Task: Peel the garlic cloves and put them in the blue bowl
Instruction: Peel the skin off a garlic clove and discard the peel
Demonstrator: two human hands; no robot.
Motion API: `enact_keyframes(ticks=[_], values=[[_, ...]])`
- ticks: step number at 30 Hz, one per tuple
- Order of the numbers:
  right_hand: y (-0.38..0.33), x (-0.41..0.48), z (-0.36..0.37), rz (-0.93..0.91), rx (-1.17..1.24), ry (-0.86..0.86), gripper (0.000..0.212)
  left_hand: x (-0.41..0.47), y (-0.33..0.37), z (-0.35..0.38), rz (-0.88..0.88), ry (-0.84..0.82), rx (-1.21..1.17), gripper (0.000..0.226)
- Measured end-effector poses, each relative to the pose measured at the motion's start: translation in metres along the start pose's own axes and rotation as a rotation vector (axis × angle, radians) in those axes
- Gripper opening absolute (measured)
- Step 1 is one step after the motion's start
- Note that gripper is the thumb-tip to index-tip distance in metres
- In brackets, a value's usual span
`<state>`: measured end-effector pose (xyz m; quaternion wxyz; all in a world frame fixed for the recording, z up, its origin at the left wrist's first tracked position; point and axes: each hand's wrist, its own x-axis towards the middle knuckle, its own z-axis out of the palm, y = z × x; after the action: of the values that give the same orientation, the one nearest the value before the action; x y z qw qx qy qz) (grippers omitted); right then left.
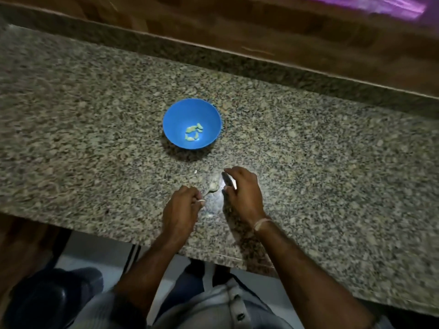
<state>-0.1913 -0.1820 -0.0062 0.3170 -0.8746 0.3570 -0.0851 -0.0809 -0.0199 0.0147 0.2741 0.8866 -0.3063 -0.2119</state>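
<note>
Garlic clove (213,186) lies on the granite counter (95,115) between both hands, nearer the person than the blue bowl (171,110), which holds several peeled cloves (193,134). Left hand (183,205) pinches a pale strip of skin running to that clove. Right hand (242,188) sits just beside it, fingers loosely spread, gripping nothing.

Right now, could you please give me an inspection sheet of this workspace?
Surface: speckled granite counter, dimly lit, with glare near the hands.
Job's things: blue bowl upright, holding several peeled cloves; garlic clove on the counter between the hands.
Clutter: small pale scrap between bowl and hands.
Grippers: left hand pinches a pale garlic piece; right hand has its fingers curved beside the clove, grip unclear.
Cables: nothing seen.
Surroundings: wooden surface beyond the counter.
</note>
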Motion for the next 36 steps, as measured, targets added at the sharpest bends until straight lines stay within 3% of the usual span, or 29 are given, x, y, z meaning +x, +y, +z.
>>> enact_keyframes(ticks=[5, 10, 13, 16, 19, 22, 26, 28, 32, 36], values=[[-0.009, 0.005, -0.001, 0.016, -0.120, -0.019, 0.057, 0.016, 0.016, -0.029, 0.065, 0.130, -0.114, 0.011], [-0.013, 0.005, 0.003, 0.054, -0.133, 0.031, 0.059, 0.098, 0.055, -0.068, 0.151, 0.305, -0.087, 0.008], [-0.013, 0.004, 0.005, 0.076, -0.125, 0.031, 0.059, 0.137, 0.057, -0.072, 0.142, 0.236, 0.044, 0.008], [-0.006, 0.003, 0.007, 0.064, -0.077, 0.028, 0.055, 0.138, 0.049, -0.070, 0.227, 0.214, 0.207, 0.025], [-0.003, -0.001, 0.007, 0.049, 0.035, 0.096, 0.039, 0.095, 0.044, -0.052, 0.406, 0.220, 0.073, 0.023], [-0.002, -0.009, 0.007, 0.092, 0.185, 0.185, 0.035, 0.052, 0.029, -0.015, 0.324, -0.052, -0.071, 0.024], [-0.007, -0.023, 0.004, 0.187, 0.462, 0.172, 0.032, 0.042, 0.012, 0.014, 0.227, -0.116, -0.052, 0.021], [-0.012, -0.027, 0.002, 0.303, 0.592, 0.099, 0.030, 0.041, 0.014, 0.014, 0.116, -0.156, -0.263, 0.017], [-0.026, -0.030, -0.008, 0.390, 0.912, 0.001, 0.026, 0.032, 0.041, -0.003, -0.378, -0.397, -1.046, 0.016], [-0.031, -0.033, -0.035, 0.359, 0.927, 0.012, 0.025, 0.023, 0.056, -0.011, -0.430, -0.445, -1.291, 0.031]])
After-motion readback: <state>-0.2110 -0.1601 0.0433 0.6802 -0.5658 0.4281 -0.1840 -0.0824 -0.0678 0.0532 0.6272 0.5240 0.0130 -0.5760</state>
